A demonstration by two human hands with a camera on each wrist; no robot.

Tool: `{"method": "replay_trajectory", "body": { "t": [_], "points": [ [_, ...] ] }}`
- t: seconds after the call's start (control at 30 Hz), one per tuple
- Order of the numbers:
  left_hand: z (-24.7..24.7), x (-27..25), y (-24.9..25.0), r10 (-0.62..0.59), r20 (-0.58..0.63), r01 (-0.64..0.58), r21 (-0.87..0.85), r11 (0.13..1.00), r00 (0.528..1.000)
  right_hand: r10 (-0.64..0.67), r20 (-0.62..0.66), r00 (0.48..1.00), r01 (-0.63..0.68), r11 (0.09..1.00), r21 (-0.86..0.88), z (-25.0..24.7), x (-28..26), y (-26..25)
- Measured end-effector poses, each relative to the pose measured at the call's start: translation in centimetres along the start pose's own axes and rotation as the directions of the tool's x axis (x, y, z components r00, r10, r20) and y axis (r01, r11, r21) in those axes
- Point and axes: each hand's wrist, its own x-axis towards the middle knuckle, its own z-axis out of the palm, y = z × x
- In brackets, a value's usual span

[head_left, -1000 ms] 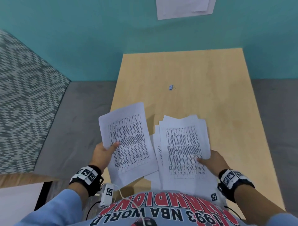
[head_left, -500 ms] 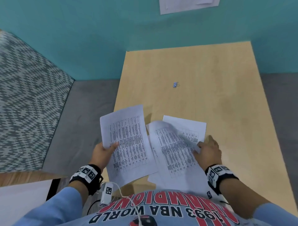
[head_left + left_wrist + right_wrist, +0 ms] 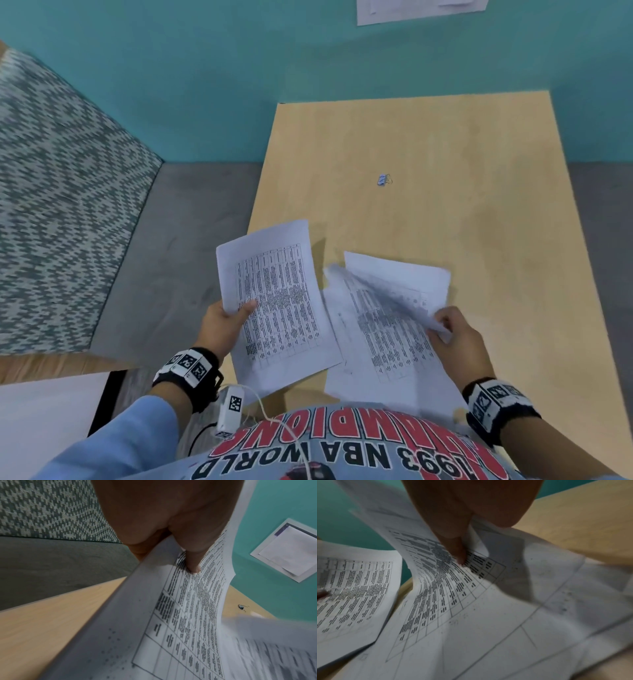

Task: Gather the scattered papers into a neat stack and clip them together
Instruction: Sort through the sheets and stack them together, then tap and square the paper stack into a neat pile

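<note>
My left hand (image 3: 231, 318) holds a printed sheet (image 3: 277, 301) above the table's left edge, thumb on its face (image 3: 192, 561). My right hand (image 3: 452, 329) pinches the right edge of another printed sheet (image 3: 376, 308) and lifts it, so it curls off the loose papers (image 3: 404, 370) lying on the wooden table (image 3: 445, 154). In the right wrist view the thumb (image 3: 458, 553) presses on that curled sheet (image 3: 440, 581). A small blue binder clip (image 3: 383, 180) lies alone further back on the table, also seen as the clip (image 3: 242, 607) in the left wrist view.
A teal wall (image 3: 239, 68) stands behind the table with a paper notice (image 3: 418, 8) on it. A patterned sofa (image 3: 51, 188) and grey floor (image 3: 178, 240) lie to the left. A white surface (image 3: 41, 418) is at my lower left.
My right hand slid from flat on the pile to its right edge and raised the top sheet, which now curls upward. The left hand's sheet stayed about where it was.
</note>
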Motion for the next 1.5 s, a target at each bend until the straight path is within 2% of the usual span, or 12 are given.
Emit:
{"method": "replay_trajectory", "body": {
  "t": [0.07,0.13,0.27,0.5,0.7,0.77,0.9,1.0,1.17,1.3,1.4,1.5],
  "points": [
    [-0.2,0.2,-0.2,-0.012,-0.005,0.012,-0.006,1.000,1.000,0.136,-0.057,0.989,-0.130,0.987,0.099,-1.3,-0.4,1.1],
    [-0.2,0.2,-0.1,-0.017,-0.005,0.017,-0.012,1.000,1.000,0.295,-0.090,0.951,-0.274,0.942,0.194,-2.6,-0.3,2.2],
    [0.0,0.0,0.3,-0.018,-0.015,0.018,-0.024,1.000,1.000,0.367,-0.056,0.928,-0.342,0.904,0.255,-5.0,0.9,3.2],
    [0.1,-0.1,0.4,-0.005,-0.015,0.005,-0.021,1.000,1.000,0.269,0.055,0.962,-0.257,0.812,0.525,-8.4,1.8,-0.4],
    [0.5,-0.4,1.4,0.044,0.006,-0.044,0.017,0.999,0.999,0.146,-0.003,0.989,-0.130,0.885,0.448,-11.6,1.5,-6.6],
    [0.7,-0.5,2.2,0.062,0.042,-0.064,0.040,0.997,0.997,0.105,0.034,0.994,-0.109,0.885,0.452,-12.6,0.9,-9.2],
    [2.0,-0.9,5.4,0.133,0.163,-0.147,0.078,0.986,0.978,0.015,0.170,0.985,-0.108,0.824,0.557,-13.4,2.7,-7.5],
    [4.1,-2.2,9.1,0.170,0.268,-0.184,0.030,0.982,0.948,-0.034,0.260,0.965,-0.138,0.778,0.613,-12.9,2.6,-8.9],
    [7.3,-5.6,14.5,0.238,0.468,-0.167,-0.188,0.968,0.851,-0.058,0.342,0.938,-0.175,0.773,0.610,-10.0,2.7,-10.7],
    [8.1,-6.7,15.6,0.316,0.559,-0.267,-0.169,0.949,0.766,-0.052,0.419,0.907,-0.233,0.766,0.599,-8.9,2.5,-11.4],
    [8.4,-7.0,15.7,0.337,0.604,-0.293,-0.174,0.940,0.722,-0.075,0.349,0.934,-0.173,0.760,0.626,-9.2,2.2,-11.9],
    [8.7,-8.2,16.7,0.365,0.653,-0.333,-0.179,0.926,0.664,-0.097,0.186,0.978,-0.045,0.770,0.637,-10.1,1.6,-12.5]
  ]
}}
